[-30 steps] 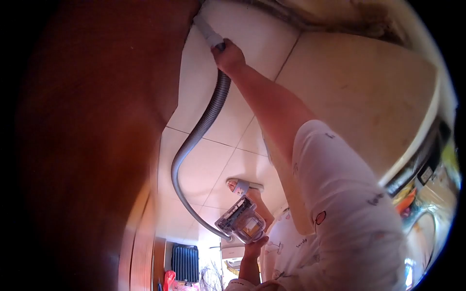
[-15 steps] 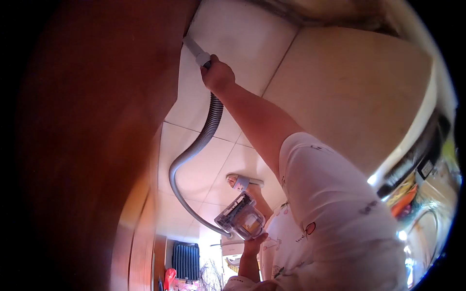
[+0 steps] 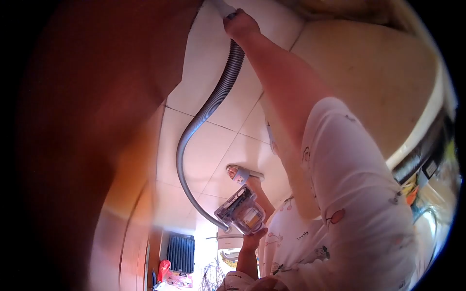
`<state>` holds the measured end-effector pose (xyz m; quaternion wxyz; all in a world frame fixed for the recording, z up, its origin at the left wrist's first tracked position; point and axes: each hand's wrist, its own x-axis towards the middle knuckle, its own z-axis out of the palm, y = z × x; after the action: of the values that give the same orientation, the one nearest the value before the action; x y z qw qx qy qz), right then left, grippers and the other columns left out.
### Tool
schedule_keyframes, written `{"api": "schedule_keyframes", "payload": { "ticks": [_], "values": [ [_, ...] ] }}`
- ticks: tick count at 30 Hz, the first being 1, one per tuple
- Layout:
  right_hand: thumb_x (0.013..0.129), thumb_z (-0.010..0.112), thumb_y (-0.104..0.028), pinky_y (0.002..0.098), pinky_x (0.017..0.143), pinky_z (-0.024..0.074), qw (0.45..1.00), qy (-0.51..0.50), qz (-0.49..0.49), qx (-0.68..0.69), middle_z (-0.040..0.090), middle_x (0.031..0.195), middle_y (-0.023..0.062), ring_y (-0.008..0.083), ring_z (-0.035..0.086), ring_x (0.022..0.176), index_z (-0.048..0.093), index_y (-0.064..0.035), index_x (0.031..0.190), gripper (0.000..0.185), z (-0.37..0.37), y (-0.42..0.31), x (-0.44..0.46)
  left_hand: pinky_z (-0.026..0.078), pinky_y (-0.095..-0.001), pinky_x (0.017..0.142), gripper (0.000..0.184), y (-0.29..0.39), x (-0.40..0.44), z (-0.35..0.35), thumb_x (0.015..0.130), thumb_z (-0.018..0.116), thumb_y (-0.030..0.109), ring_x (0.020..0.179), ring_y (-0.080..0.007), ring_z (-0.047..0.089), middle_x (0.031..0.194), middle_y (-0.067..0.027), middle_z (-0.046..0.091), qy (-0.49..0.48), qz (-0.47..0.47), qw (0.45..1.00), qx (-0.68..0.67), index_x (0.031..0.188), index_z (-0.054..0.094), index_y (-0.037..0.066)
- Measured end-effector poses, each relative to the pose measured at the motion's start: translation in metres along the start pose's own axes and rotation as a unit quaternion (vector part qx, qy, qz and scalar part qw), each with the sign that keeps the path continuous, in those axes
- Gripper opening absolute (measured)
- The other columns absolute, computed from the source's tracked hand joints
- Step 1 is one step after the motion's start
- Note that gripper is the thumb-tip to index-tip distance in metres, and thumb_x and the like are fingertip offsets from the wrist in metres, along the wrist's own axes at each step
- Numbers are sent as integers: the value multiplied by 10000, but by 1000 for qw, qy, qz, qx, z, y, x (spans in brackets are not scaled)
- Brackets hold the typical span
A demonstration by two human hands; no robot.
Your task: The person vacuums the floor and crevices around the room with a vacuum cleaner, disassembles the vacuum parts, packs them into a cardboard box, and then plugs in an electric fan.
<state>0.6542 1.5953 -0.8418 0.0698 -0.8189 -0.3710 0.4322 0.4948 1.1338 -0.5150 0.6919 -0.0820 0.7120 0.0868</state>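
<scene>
My right hand [image 3: 241,25] is wrapped round the grey end piece of a vacuum cleaner hose [image 3: 206,109] at the top of the view. The pale grey nozzle [image 3: 222,8] points past it toward the dark brown panel, its tip cut off by the frame edge. From there the ribbed hose curves down across the floor tiles. Low in the view, my left hand [image 3: 253,238] grips a clear plastic dust container [image 3: 244,213] from beneath; something yellowish shows inside. The hose's lower end meets a pale part beside the container; the joint is hard to make out.
A dark brown wooden panel [image 3: 111,87] fills the left side. A slippered foot [image 3: 239,173] stands on pale floor tiles [image 3: 213,145]. A beige panel [image 3: 364,87] lies at the right. A black ribbed object [image 3: 181,253] and a red item [image 3: 164,267] are at the bottom left.
My right hand and the nozzle have shifted up and to the right in the view, and the hose is drawn straighter. The left hand still holds the container, almost in place.
</scene>
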Motion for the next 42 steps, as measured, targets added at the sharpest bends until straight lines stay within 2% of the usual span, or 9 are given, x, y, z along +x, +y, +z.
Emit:
{"api": "schedule_keyframes", "payload": {
  "ticks": [6, 9, 15, 17, 24, 31, 34, 38, 42],
  "values": [
    [791, 498, -275, 394, 832, 435, 989, 55, 92, 100, 560, 1038, 222, 341, 557, 959, 335, 7, 1201, 523, 26, 37, 4, 423, -269, 777, 458, -9, -20, 3, 623, 696, -20, 886, -145, 503, 967, -10, 530, 15, 11, 1000, -4, 1043, 524, 43],
    [796, 499, -273, 404, 814, 438, 970, 101, 142, 167, 562, 1020, 233, 348, 558, 948, 316, 30, 1213, 546, -17, 12, -33, 426, -270, 773, 487, -6, -23, -5, 614, 702, -23, 890, -144, 505, 982, -13, 531, 9, 35, 999, 13, 1061, 521, 43],
    [801, 495, -274, 412, 801, 440, 973, 122, 107, 164, 572, 986, 236, 358, 559, 930, 280, 12, 1247, 572, -26, 14, -92, 422, -274, 791, 489, -35, -39, -21, 631, 677, -24, 928, -153, 514, 1025, -29, 535, -15, 82, 996, 14, 1087, 510, 33],
    [806, 494, -282, 414, 800, 439, 984, 144, 52, 90, 570, 993, 234, 362, 557, 929, 266, -7, 1265, 582, 16, 44, -85, 423, -278, 794, 492, -44, -47, -26, 634, 671, -27, 938, -155, 516, 1037, -34, 537, -19, 90, 996, -2, 1095, 507, 31],
    [824, 484, -300, 438, 775, 439, 930, 197, 181, 252, 560, 992, 239, 371, 557, 903, 247, -55, 1296, 582, -42, 12, -216, 429, -275, 793, 515, -61, -82, -48, 641, 664, -28, 948, -155, 514, 1072, -50, 538, 0, 149, 985, 88, 1123, 495, 32],
    [829, 475, -330, 458, 763, 436, 948, 68, 223, 218, 565, 957, 240, 389, 555, 884, 208, -94, 1293, 585, -55, -10, -309, 269, -310, 985, 610, 37, -137, -9, 639, 575, -54, 1172, -211, 395, 1276, -108, 415, 16, 323, 945, 52, 1216, 395, 24],
    [825, 486, -334, 442, 771, 433, 955, -34, 203, 214, 562, 978, 247, 392, 553, 896, 223, -69, 1272, 583, -84, -19, -337, 312, -310, 949, 606, 68, -140, 12, 647, 583, -52, 1133, -200, 412, 1237, -98, 433, 85, 364, 927, 31, 1215, 386, 22],
    [823, 499, -346, 446, 739, 441, 958, -98, 173, 206, 578, 928, 230, 384, 571, 846, 252, -87, 1235, 546, -121, -20, -365, 433, -280, 767, 483, 91, -137, 19, 656, 647, -20, 883, -145, 509, 984, -45, 518, 167, 233, 953, 101, 1103, 472, 32],
    [821, 505, -359, 433, 680, 453, 956, -128, 140, 223, 591, 831, 198, 352, 594, 773, 275, -94, 1212, 525, -155, -10, -382, 441, -263, 738, 464, 102, -131, 41, 620, 676, -41, 845, -136, 525, 960, -37, 533, 87, 286, 953, 47, 1043, 505, 41]
  ]
}}
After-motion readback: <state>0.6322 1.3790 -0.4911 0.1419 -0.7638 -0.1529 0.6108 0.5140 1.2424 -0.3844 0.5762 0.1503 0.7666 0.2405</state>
